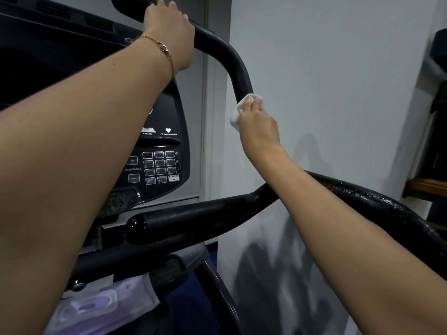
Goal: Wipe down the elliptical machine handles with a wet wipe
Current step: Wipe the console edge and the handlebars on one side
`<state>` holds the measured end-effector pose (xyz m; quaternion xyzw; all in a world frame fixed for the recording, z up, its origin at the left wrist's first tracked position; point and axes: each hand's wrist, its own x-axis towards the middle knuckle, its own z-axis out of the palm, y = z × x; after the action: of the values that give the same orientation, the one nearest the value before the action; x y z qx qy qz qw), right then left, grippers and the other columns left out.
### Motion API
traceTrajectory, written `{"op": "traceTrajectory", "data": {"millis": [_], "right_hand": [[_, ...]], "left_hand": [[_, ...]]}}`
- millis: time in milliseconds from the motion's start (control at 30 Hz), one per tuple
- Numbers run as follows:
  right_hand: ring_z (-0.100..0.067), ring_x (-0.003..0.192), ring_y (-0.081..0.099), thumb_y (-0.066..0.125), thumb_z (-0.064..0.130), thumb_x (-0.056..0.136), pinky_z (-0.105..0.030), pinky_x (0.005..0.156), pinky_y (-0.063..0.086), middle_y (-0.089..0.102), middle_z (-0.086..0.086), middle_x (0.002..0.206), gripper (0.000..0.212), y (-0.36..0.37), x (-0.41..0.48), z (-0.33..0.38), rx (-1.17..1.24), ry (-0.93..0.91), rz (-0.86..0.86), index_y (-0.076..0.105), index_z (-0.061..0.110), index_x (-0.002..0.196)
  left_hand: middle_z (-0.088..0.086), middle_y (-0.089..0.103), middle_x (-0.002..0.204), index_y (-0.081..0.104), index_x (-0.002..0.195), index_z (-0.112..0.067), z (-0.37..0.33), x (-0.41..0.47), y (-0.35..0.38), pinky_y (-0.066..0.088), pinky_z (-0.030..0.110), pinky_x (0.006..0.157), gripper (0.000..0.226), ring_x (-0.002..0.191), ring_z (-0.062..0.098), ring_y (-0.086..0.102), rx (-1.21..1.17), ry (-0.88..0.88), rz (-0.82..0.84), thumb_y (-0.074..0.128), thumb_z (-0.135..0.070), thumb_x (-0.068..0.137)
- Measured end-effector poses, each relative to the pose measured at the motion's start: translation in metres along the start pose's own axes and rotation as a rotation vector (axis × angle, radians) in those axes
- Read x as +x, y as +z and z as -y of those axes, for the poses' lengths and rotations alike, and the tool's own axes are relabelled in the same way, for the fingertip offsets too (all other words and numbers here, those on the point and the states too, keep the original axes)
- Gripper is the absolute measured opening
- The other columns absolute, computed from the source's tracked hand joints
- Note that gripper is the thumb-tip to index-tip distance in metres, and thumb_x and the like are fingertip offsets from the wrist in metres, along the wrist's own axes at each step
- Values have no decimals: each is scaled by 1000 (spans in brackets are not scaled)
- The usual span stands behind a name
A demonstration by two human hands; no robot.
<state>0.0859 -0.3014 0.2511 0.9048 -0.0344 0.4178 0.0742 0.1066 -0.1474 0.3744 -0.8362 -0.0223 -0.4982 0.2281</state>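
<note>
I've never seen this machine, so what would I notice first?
The right hand presses a white wet wipe on the curved black handle, mid-picture. The left hand, with a gold bracelet, grips that handle's top. A button panel sits between the arms.

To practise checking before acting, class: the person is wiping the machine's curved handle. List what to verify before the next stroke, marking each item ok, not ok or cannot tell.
1. Wet wipe held by right hand against upper handle: ok.
2. Left hand grips the handle's top bend: ok.
3. Handle between the hands unobstructed: ok.
4. Wipe moist enough: cannot tell.
5. Lower handle wiped throughout: cannot tell; droplets show only on its right part.
6. Purple pack, likely spare wipes, in view: ok.
</note>
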Motion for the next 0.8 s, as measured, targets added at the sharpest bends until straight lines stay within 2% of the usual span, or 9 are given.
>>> {"op": "traceTrajectory", "data": {"millis": [67,133,200,267,333,433,533,700,800], "right_hand": [[-32,134,37,48,-8,89,-31,95,46,16,-28,151,69,7,-15,-4,-25,-40,53,6,-10,144],[-31,133,39,47,-7,89,-31,94,46,15,-27,152,68,7,-25,-8,-42,-45,64,8,-9,145],[-32,119,52,44,-7,90,-30,83,49,29,-26,145,58,0,-16,-9,-54,-35,46,17,-11,142],[-30,102,60,40,-10,90,-31,65,41,46,-23,130,43,-8,-3,-6,21,10,34,33,-10,132],[-29,101,59,38,-15,88,-28,63,34,49,-23,124,40,-11,0,-4,38,8,29,37,-11,128],[-30,107,56,43,-13,88,-29,63,38,43,-25,128,47,-3,-18,-8,-71,-53,49,28,-15,133],[-33,109,56,43,-12,89,-30,68,46,41,-27,131,48,-3,-28,-11,-108,-76,61,26,-16,134],[-30,110,56,39,0,95,-33,80,49,41,-26,133,43,-20,-18,-12,-64,-119,102,29,-13,135],[-29,110,57,41,6,97,-31,79,50,37,-25,139,47,-20,-32,-22,-180,-204,119,26,-13,138]], "left_hand": [[24,32,144,26,146,-1,0,-2,2,37,47,100,63,131,38,33,-17,-10,13,52,-20,92],[23,21,151,17,149,-4,0,-5,4,28,48,108,68,139,37,22,-31,-15,36,52,-20,92],[21,7,156,9,150,-4,-3,-9,5,17,46,114,73,143,36,11,-45,-37,83,51,-21,93],[22,-2,156,3,151,-4,-14,-19,0,10,46,117,74,144,36,4,-83,-41,143,48,-21,94],[23,-4,155,1,151,-3,-33,-34,-7,8,45,118,70,145,36,2,-156,3,212,41,-19,95],[23,-4,156,1,150,0,-67,-65,-21,6,44,118,65,145,34,1,-262,102,373,34,-16,96],[21,-3,156,2,149,2,-86,-102,-34,6,42,119,67,145,32,1,-325,144,522,37,-14,94],[14,29,149,37,142,-9,-113,-170,-51,17,39,114,48,139,28,24,-363,261,768,40,-19,95],[14,29,150,31,144,-7,-124,-199,-57,17,39,114,52,139,29,24,-378,298,826,44,-20,95]]}}
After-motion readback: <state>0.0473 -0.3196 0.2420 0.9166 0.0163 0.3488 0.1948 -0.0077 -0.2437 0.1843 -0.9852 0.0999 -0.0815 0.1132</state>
